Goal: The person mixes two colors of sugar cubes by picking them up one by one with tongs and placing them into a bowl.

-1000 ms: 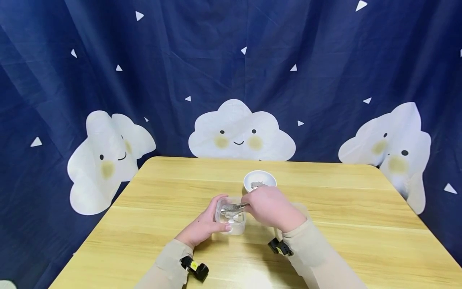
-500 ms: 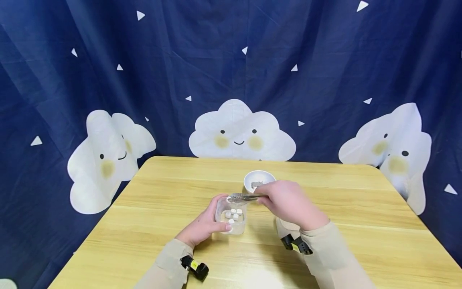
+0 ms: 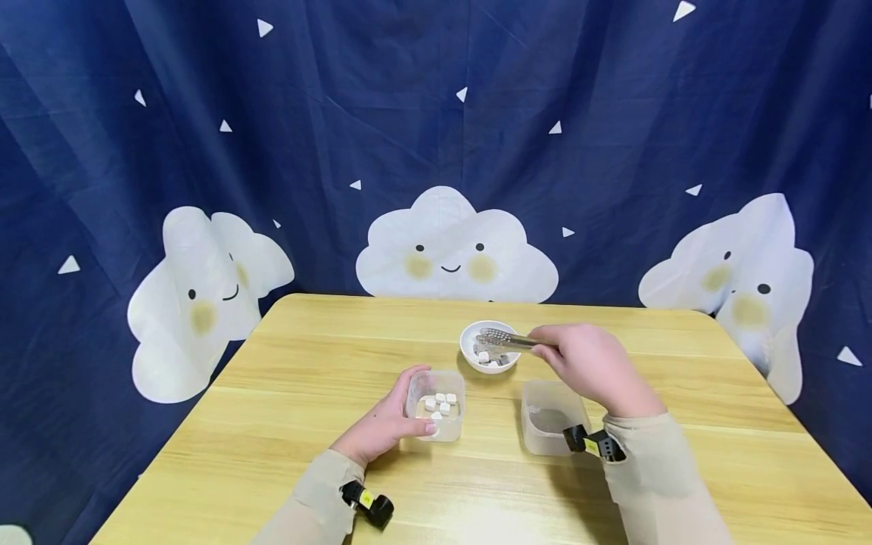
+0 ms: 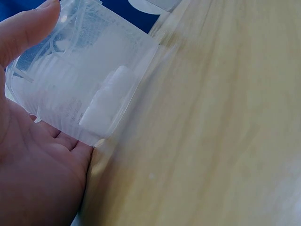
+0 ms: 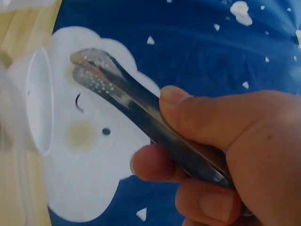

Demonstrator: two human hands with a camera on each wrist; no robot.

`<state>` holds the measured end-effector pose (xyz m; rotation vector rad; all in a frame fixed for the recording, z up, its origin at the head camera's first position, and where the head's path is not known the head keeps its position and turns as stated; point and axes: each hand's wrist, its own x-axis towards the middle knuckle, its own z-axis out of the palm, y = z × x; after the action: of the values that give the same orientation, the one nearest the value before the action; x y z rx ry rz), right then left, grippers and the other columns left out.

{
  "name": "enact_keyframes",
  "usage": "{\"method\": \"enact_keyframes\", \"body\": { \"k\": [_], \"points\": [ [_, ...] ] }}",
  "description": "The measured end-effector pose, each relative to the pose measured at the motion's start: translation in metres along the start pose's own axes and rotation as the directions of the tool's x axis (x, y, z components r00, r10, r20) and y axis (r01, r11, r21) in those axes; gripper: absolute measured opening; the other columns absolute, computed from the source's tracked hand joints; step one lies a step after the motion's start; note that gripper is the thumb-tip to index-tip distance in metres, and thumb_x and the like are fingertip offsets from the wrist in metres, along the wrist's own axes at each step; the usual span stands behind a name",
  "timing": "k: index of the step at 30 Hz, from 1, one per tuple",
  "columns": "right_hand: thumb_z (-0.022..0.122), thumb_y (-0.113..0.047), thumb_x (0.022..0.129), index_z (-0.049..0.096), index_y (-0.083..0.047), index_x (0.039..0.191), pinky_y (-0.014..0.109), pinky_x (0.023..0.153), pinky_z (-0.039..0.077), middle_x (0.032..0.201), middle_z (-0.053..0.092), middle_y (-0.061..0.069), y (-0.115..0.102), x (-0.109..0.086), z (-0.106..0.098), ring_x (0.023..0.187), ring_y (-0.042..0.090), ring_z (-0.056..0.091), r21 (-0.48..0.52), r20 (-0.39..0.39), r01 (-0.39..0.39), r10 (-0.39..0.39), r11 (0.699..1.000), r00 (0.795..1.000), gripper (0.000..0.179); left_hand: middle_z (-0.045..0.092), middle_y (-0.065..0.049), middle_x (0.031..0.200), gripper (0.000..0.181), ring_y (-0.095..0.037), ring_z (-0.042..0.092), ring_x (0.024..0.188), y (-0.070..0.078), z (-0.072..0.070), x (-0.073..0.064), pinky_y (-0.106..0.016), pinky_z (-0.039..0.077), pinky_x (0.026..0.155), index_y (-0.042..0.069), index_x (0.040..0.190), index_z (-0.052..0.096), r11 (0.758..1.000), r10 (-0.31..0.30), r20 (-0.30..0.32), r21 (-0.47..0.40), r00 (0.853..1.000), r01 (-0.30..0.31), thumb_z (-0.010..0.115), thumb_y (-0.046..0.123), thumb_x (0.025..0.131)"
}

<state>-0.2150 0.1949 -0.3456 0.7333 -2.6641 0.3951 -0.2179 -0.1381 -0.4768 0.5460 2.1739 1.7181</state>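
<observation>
My left hand (image 3: 381,424) holds a clear plastic container (image 3: 450,433) from its left, thumb on the near side and fingers round the far side. Several small white cubes (image 3: 444,409) lie on its bottom; in the left wrist view the cubes (image 4: 106,103) show blurred through the wall. My right hand (image 3: 594,367) grips metal tongs (image 3: 519,341) by the handles. Their perforated tips hang over a white bowl (image 3: 467,344) with white and grey pieces (image 3: 484,356) inside. In the right wrist view the tongs (image 5: 141,110) have their tips slightly apart with nothing between them.
A second clear container (image 3: 541,445) stands right of the first, partly behind my right wrist; its bottom looks grey. All stand on a wooden table (image 3: 327,348). A dark blue curtain (image 3: 409,136) with white clouds hangs behind the table's far edge.
My right hand with the tongs has moved from inside the left container up and right to over the bowl. The second container has come into sight. My left hand has stayed put.
</observation>
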Motion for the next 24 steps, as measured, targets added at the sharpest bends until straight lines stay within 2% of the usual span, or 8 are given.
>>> {"method": "enact_keyframes", "body": {
  "k": [3, 10, 18, 22, 24],
  "points": [
    [0.073, -0.018, 0.093, 0.076, -0.017, 0.103, 0.043, 0.064, 0.052, 0.087, 0.071, -0.007, 0.009, -0.001, 0.004, 0.069, 0.015, 0.061, -0.026, 0.007, -0.034, 0.034, 0.999, 0.999, 0.01, 0.038, -0.009, 0.153, 0.096, -0.027, 0.049, 0.128, 0.0, 0.0, 0.0, -0.048, 0.029, 0.115, 0.021, 0.158, 0.021, 1.0, -0.001, -0.001, -0.002, 1.0, 0.001, 0.081, 0.017, 0.083],
    [0.073, -0.018, 0.093, 0.075, -0.017, 0.1, 0.047, 0.068, 0.055, 0.086, 0.071, -0.007, 0.019, 0.0, 0.022, 0.072, 0.018, 0.066, -0.061, 0.045, -0.051, 0.053, 0.997, 0.998, 0.007, 0.035, -0.012, 0.156, 0.095, -0.03, 0.044, 0.133, -0.001, -0.001, 0.0, -0.051, 0.026, 0.117, 0.02, 0.159, 0.021, 1.0, -0.002, 0.0, -0.014, 1.0, 0.002, 0.08, 0.017, 0.084],
    [0.065, -0.02, 0.099, 0.069, -0.016, 0.102, 0.046, 0.065, 0.053, 0.084, 0.066, -0.006, 0.012, 0.001, 0.022, 0.072, 0.017, 0.062, -0.071, 0.136, -0.078, 0.087, 0.994, 0.987, 0.006, 0.034, -0.012, 0.157, 0.096, -0.03, 0.043, 0.134, -0.001, -0.001, 0.0, -0.051, 0.026, 0.117, 0.02, 0.159, 0.021, 1.0, 0.0, -0.003, -0.011, 1.0, 0.0, 0.081, 0.017, 0.083],
    [0.057, -0.022, 0.103, 0.061, -0.016, 0.104, 0.047, 0.066, 0.051, 0.083, 0.061, -0.004, 0.007, 0.001, 0.017, 0.074, 0.018, 0.059, -0.039, 0.153, -0.088, 0.093, 0.995, 0.984, 0.008, 0.034, -0.012, 0.156, 0.095, -0.03, 0.044, 0.133, -0.001, -0.001, 0.0, -0.051, 0.026, 0.116, 0.021, 0.158, 0.022, 1.0, 0.0, -0.004, -0.002, 1.0, 0.0, 0.081, 0.018, 0.083],
    [0.054, -0.024, 0.105, 0.06, -0.015, 0.11, 0.048, 0.069, 0.052, 0.087, 0.063, -0.003, 0.003, 0.0, 0.017, 0.078, 0.019, 0.061, -0.004, 0.149, -0.095, 0.094, 0.995, 0.984, 0.012, 0.034, -0.013, 0.157, 0.095, -0.031, 0.044, 0.133, 0.0, -0.001, 0.0, -0.051, 0.026, 0.116, 0.021, 0.158, 0.022, 1.0, 0.002, -0.003, -0.004, 1.0, -0.002, 0.081, 0.018, 0.083]
  ]
}}
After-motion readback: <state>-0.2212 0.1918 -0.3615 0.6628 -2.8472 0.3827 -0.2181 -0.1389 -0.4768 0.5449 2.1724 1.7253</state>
